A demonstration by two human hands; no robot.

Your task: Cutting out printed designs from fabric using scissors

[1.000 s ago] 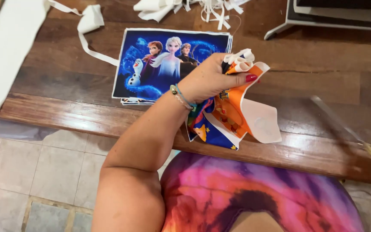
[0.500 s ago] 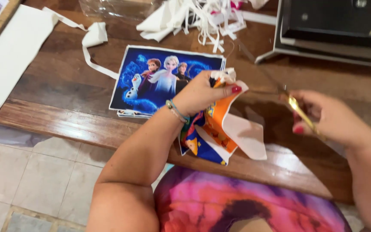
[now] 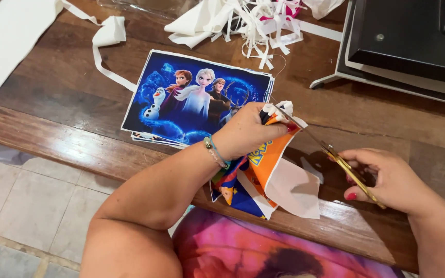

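Observation:
My left hand grips a curled printed sheet, orange and blue on one face and white on the other, and holds it up over the front edge of the wooden table. My right hand holds gold-handled scissors. Their thin blades reach left to the top edge of the sheet, right by my left fingertips. A beaded bracelet circles my left wrist.
A stack of blue cartoon prints lies flat to the left of my left hand. White paper trimmings pile up at the back, with a long white strip at the left. A black machine stands at the back right.
My right hand has come in from the right with the scissors, and the blades now meet the sheet's top edge. My left hand keeps holding the sheet.

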